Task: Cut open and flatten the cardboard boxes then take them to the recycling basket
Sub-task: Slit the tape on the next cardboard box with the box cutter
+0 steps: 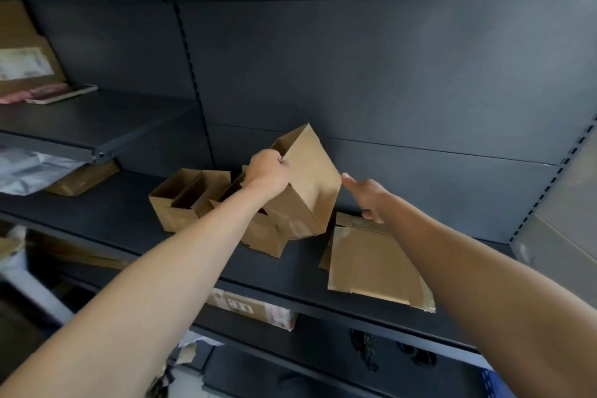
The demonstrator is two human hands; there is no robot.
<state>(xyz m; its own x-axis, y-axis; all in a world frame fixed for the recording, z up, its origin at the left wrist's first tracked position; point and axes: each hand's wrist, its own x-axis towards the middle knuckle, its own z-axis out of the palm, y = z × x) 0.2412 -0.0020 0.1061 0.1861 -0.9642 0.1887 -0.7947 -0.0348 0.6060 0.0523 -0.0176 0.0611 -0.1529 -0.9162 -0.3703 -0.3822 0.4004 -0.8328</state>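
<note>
Open cardboard box (307, 184), tilted, raised over the dark shelf (113, 213); left hand (268, 174) pinches its rim, fingertips hidden inside. Right hand (368, 197), loosely spread and blurred, just beside the box; contact unclear. Flattened cardboard (371, 265) lies right; further open boxes (181, 200) left, partly hidden by the forearm.

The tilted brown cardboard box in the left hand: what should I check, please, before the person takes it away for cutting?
1. Left hand grips rim of tilted open brown cardboard box: ok.
2. Right hand holds box too: not ok, open beside it.
3. Box inside empty: cannot tell.
4. Cutting tool ready: cannot tell, none in view.
5. Flattened brown cardboard sheet lies flat on dark metal shelf, right of box: ok.
</note>
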